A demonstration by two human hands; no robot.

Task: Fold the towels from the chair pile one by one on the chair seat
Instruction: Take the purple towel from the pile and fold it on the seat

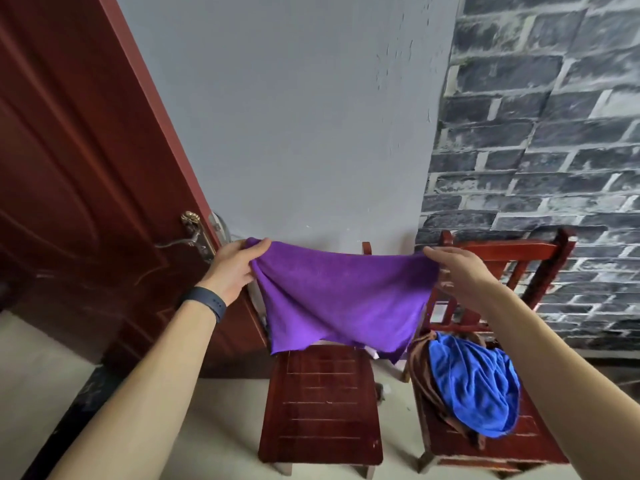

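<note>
A purple towel [341, 299] hangs spread in the air above the left wooden chair's seat [320, 403]. My left hand [235, 268] grips its upper left corner, thumb on top. My right hand [457, 271] pinches the upper right corner. The towel's lower edge droops to the back of that seat and hides the chair's backrest. On the right chair [512, 441] lies the pile: a crumpled blue towel [474, 382] on top of a brown one [424, 372].
A dark red door [79, 174] with a brass handle [188, 237] stands open at the left, close to my left hand. A grey wall is behind the chairs, and brick-pattern wall covering is at the right. Pale floor surrounds both chairs.
</note>
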